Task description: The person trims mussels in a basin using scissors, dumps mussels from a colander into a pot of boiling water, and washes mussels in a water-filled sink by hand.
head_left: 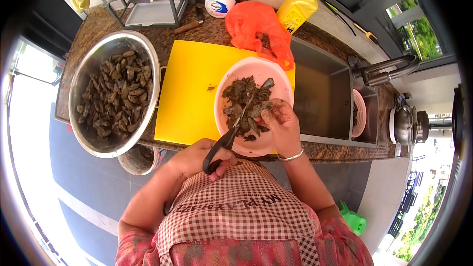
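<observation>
My left hand [211,157] is closed round the black handles of a pair of scissors [226,140], whose blades point up and right over a pink bowl [282,80]. Between the thumb and fingers of my right hand [282,124] is a muddy shell [262,110], close to the scissor blades. Dark, muddy clumps [240,92] and a few shells lie in the bowl. The bowl rests on the right part of a yellow cutting board [187,88]. The scissor tips are partly lost against the dark clumps.
A large metal basin [153,76] of muddy shells stands left of the board. Behind are a red plastic bag [251,22], a pink-topped bottle [219,2], a yellow bottle [297,10] and a rack [148,7]. The sink [322,93] and faucet [389,71] lie right.
</observation>
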{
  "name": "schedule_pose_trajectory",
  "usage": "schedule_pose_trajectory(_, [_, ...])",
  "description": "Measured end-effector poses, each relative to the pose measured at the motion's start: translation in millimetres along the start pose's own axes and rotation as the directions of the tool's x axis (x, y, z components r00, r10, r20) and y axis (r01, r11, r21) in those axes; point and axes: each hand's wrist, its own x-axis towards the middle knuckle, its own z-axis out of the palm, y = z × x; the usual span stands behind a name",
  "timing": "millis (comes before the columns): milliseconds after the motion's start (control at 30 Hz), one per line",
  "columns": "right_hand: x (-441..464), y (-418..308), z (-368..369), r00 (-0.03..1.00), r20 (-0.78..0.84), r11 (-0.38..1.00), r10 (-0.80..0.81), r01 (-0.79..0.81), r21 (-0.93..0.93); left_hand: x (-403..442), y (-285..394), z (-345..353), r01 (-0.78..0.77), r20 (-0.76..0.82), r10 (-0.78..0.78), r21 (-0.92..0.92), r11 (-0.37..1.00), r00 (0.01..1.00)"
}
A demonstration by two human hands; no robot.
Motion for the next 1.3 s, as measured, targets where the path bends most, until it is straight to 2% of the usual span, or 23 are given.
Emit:
schedule_pose_trajectory(67, [-0.1,-4.8,-3.8,0.992,-0.082,0.991,0.093,-0.084,0.1,1.0,-7.9,-0.2,-0.036,0.0,0.036,-0.068,0.997,0.999])
schedule_pose_trajectory(167, [0.7,-3.2,-13.8,0.992,-0.072,0.964,0.104,-0.082,0.254,0.3,-16.4,-6.3,-0.072,-0.025,0.07,-0.088,0.994,0.997])
schedule_pose_trajectory(200, [1.8,-2.3,-16.1,0.993,-0.066,0.964,0.096,-0.077,0.253,-4.9,-9.7,-6.6,-0.105,0.017,0.105,-0.008,0.994,0.994])
schedule_pose_trajectory(333, [10.7,1.7,-25.2,0.993,-0.072,0.971,0.097,-0.079,0.224,-16.2,-12.3,-20.8,-0.164,0.184,0.144,0.096,0.982,0.972])
schedule_pose_trajectory(367, [12.0,2.4,-26.0,0.991,-0.081,0.974,0.105,-0.086,0.212,-18.2,-14.3,-21.2,-0.14,0.167,0.123,0.096,0.985,0.978])
schedule_pose_trajectory(467, [13.2,0.2,-23.5,0.999,-0.034,0.974,-0.002,0.01,0.227,-24.5,-9.5,-17.7,-0.101,0.135,0.086,0.108,0.989,0.987])
schedule_pose_trajectory(533, [15.8,-2.2,-23.6,0.998,-0.064,0.982,0.026,-0.014,0.188,-23.1,-12.1,-20.8,-0.112,0.147,0.091,0.138,0.984,0.985])
schedule_pose_trajectory(667, [24.0,-0.8,-25.8,0.988,-0.11,0.985,0.113,-0.097,0.146,-24.8,-6.7,-10.2,-0.079,0.064,0.069,0.171,0.982,0.996])
schedule_pose_trajectory(767, [25.6,3.6,-34.4,0.992,-0.04,0.977,0.121,-0.112,0.18,-25.8,-6.2,-8.2,-0.057,0.038,0.051,0.167,0.984,0.998])
schedule_pose_trajectory(867, [25.5,-2.8,-26.5,0.989,-0.095,0.984,0.114,-0.099,0.148,-24.3,-8.7,-10.5,-0.062,0.045,0.055,0.194,0.979,0.998])
schedule_pose_trajectory(933, [25.2,-4.3,-19.8,0.995,-0.1,1.0,-0.003,0.004,0.011,-23.6,-7.4,-9.2,-0.052,0.047,0.042,0.235,0.971,0.998])
schedule_pose_trajectory(1067, [25.1,12.2,-27.2,0.96,0.042,0.94,-0.275,0.278,-0.198,-12.7,-5.8,-5.5,-0.032,-0.09,0.101,0.57,0.821,0.991])
schedule_pose_trajectory(1167, [17.6,15.6,-33.0,0.98,0.013,0.934,-0.2,0.195,-0.299,-4.4,0.8,-3.0,-0.006,-0.129,0.154,0.747,0.665,0.98])
schedule_pose_trajectory(1233, [19.0,19.7,-29.6,0.97,0.007,0.947,-0.242,0.238,-0.215,-0.5,3.7,-1.7,0.03,-0.137,0.131,0.795,0.606,0.982])
schedule_pose_trajectory(1300, [19.1,21.6,-28.8,0.965,0.017,0.954,-0.261,0.261,-0.146,0.8,1.8,-3.1,-0.004,-0.114,0.143,0.767,0.641,0.983])
